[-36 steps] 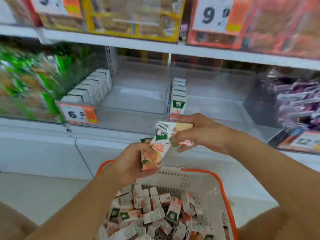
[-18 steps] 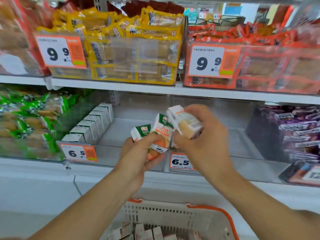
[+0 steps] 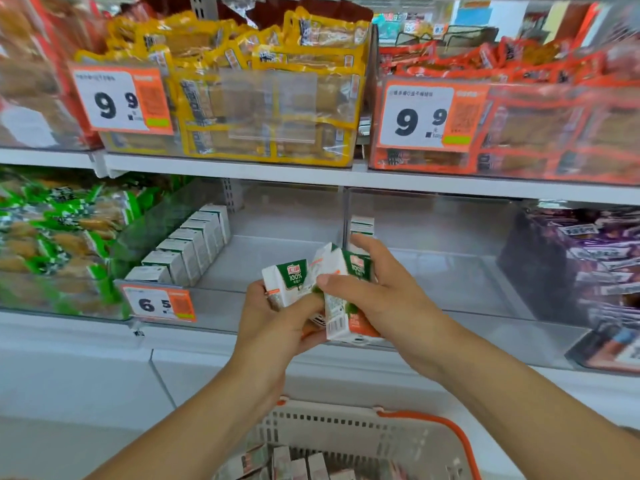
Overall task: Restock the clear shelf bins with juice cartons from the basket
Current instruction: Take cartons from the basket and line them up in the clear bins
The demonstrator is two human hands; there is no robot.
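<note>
My left hand (image 3: 277,320) grips a small white-and-green juice carton (image 3: 285,280) in front of the clear shelf bins. My right hand (image 3: 377,292) grips another carton (image 3: 341,306) with an orange base, pressed against the first. The left clear bin (image 3: 263,306) has a row of white cartons (image 3: 188,251) along its left wall. In the right clear bin (image 3: 467,271), a short row of cartons (image 3: 362,225) stands by the divider, partly behind my right hand. The white basket (image 3: 346,427) with an orange rim sits below, with several cartons (image 3: 291,462) in it.
Green snack packs (image 3: 59,237) fill the bin at left, purple packs (image 3: 595,265) the bin at right. Yellow (image 3: 270,98) and red (image 3: 536,116) packs fill the upper shelf. A 6.5 price tag (image 3: 157,304) hangs on the left bin's front.
Both hands rose from the basket to shelf height with cartons. My view tilted up, so the basket dropped to the bottom edge. The right hand's carton turned upright beside the left one.
</note>
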